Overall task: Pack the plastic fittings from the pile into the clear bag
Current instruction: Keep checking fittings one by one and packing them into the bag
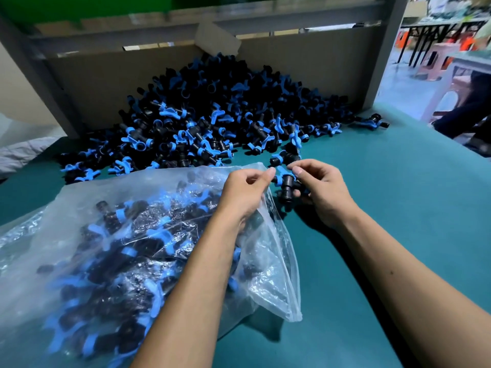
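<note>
A big pile of black fittings with blue handles [212, 120] lies on the green table against a cardboard wall. The clear bag [111, 251] lies front left, holding many fittings, its mouth facing right. My left hand [245, 192] pinches the upper edge of the bag's mouth. My right hand [322, 191], just right of the mouth, grips a black and blue fitting [288, 185]. Another loose fitting [284, 156] sits on the table just beyond the hands.
The green table [398, 208] runs to the right and front. A stray fitting [373, 122] lies at the pile's right end. The cardboard wall [305, 67] and grey frame stand behind the pile. Stools and a seated person's legs are beyond the right edge.
</note>
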Demonstrator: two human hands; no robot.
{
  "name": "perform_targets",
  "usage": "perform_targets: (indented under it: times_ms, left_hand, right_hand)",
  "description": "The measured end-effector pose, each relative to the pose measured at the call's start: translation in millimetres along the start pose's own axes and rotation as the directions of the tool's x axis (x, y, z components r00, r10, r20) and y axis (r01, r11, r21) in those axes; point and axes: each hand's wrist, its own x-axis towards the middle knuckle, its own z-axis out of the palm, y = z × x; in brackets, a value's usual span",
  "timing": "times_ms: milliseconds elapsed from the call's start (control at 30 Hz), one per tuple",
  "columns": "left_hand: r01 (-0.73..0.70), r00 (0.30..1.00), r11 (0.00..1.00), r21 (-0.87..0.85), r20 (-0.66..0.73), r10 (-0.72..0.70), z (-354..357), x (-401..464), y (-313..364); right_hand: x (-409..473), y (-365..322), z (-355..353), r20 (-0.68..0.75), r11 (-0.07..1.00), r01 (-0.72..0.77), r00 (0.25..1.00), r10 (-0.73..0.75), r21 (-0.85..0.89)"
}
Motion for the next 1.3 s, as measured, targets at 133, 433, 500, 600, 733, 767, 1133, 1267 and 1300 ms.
perform_targets:
  times_ms: [133,433,500,600,733,767,1133,1267,1300]
  left_hand:
    - [-0.009,0.998,1.0,0.029,0.06,0.007,4.1,1.1,-3.2]
    - [0.004,0.999,0.994,-0.105,-0.049,-0.009,3.3,2.4,-3.4]
    - [-0.002,1.0,0.993,-0.122,-0.028,-0.001,2.6,2.0,-3.4]
    - [-0.025,1.0,0.988,-0.155,-0.022,0.021,3.6,1.5,-4.8]
    - [-0.038,0.999,0.992,-0.122,-0.029,0.035,4.8,1.9,-7.7]
    - [-0.041,0.998,0.99,-0.131,-0.043,0.035,4.8,2.1,-7.5]
    - [-0.045,0.998,0.988,-0.148,-0.052,0.037,4.0,6.3,-9.7]
    - [-0.017,0.999,0.993,-0.114,-0.045,0.012,5.3,6.4,-12.5]
    - [-0.016,0.999,0.993,-0.119,-0.051,0.01,5.0,6.7,-11.8]
  right_hand:
    - [-0.3,-1.0,0.3,-0.037,0.999,0.009,0.999,-0.007,0.04]
    - [-3.6,-1.8,-2.9,0.04,0.992,0.004,0.999,-0.009,0.126]
    - [-4.0,-2.6,-2.5,0.014,0.998,0.033,0.999,-0.033,0.047]
    - [-3.8,-2.9,-2.4,0.008,0.998,0.041,0.999,-0.041,0.056]
    - [-4.8,-3.2,-0.8,0.021,0.998,0.002,1.0,-0.003,0.055]
    - [-4.4,-2.8,-0.7,0.0,0.998,-0.002,1.0,0.002,0.058]
    - [-6.9,-3.7,0.6,-0.014,0.997,0.022,1.0,-0.021,0.074]
    - [-8.0,-5.4,1.7,0.015,0.999,0.028,0.999,-0.028,0.028]
    - [-7.5,-5.4,1.2,-0.014,0.999,0.021,1.0,-0.021,0.049]
